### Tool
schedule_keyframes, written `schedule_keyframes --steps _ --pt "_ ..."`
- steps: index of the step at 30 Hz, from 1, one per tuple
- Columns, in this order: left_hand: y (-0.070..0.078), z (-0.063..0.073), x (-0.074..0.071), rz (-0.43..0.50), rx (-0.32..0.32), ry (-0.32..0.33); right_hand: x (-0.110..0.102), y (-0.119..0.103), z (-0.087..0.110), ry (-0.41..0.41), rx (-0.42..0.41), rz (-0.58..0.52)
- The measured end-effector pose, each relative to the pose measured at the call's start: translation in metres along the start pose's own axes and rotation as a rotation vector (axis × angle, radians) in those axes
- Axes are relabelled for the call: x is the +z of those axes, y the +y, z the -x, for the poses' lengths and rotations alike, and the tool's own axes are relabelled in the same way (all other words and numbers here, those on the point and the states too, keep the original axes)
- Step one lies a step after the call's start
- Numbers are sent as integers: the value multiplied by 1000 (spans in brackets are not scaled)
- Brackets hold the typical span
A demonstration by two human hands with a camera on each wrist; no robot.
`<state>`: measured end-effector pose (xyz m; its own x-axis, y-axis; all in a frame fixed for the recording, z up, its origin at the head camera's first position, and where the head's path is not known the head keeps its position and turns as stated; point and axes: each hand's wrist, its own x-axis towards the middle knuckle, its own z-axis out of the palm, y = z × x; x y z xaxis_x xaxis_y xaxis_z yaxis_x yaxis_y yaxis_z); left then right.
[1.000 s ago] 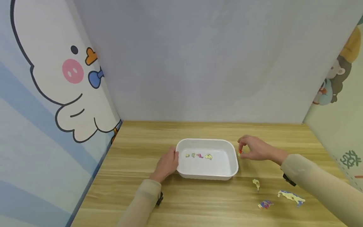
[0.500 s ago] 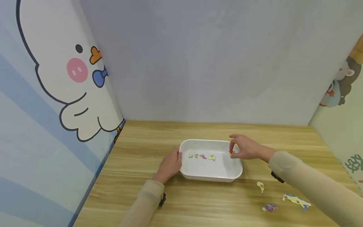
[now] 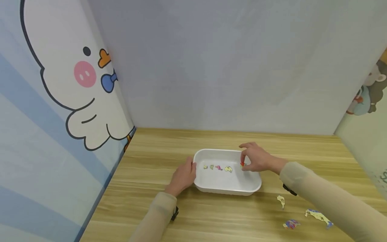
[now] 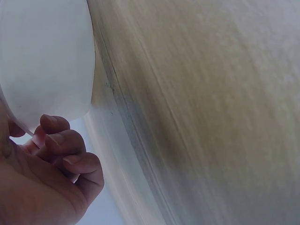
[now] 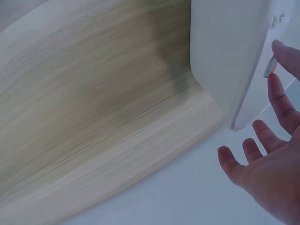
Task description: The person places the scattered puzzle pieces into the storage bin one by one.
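Observation:
A white rectangular tray (image 3: 225, 185) rests on the table, with a row of several small colourful flat pieces on its floor, among them a pale yellow piece (image 3: 228, 169) and a pink one (image 3: 218, 167). My left hand (image 3: 182, 175) grips the tray's left rim; the left wrist view shows curled fingers (image 4: 68, 140) at the rim. Over the right part of the tray, my right hand (image 3: 257, 158) pinches a small red and yellow flat piece (image 3: 242, 165) between thumb and index finger. In the right wrist view the small piece (image 5: 270, 67) appears edge-on, while the other fingers spread apart.
To the right of the tray, on the wood-grain table (image 3: 229, 215), lie a small yellow piece (image 3: 281, 201), a multicoloured piece (image 3: 291, 224) and a long yellow and blue piece (image 3: 318, 216). A grey wall (image 3: 217, 67) stands behind the table, with printed walls at both sides.
My right hand has moved left from beside the tray to above its right part, carrying the red and yellow piece. My left hand keeps its grip on the rim. The view has shifted slightly.

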<state>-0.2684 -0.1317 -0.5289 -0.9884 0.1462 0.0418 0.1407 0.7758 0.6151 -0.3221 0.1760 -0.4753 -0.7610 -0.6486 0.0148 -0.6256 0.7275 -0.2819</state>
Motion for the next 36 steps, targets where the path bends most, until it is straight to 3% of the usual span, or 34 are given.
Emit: schedule_keyframes --steps 11,20,28,36 --pt "-1 -2 -4 -4 -8 7 -2 -14 -5 48 50 58" --pt "-5 -3 1 -15 -17 8 13 -28 -12 -52 21 199" --pt "-4 -2 2 -17 -18 5 21 -33 -15 -121 115 210" --pt "-4 -1 4 -10 -22 2 26 -36 -19 -154 138 198"
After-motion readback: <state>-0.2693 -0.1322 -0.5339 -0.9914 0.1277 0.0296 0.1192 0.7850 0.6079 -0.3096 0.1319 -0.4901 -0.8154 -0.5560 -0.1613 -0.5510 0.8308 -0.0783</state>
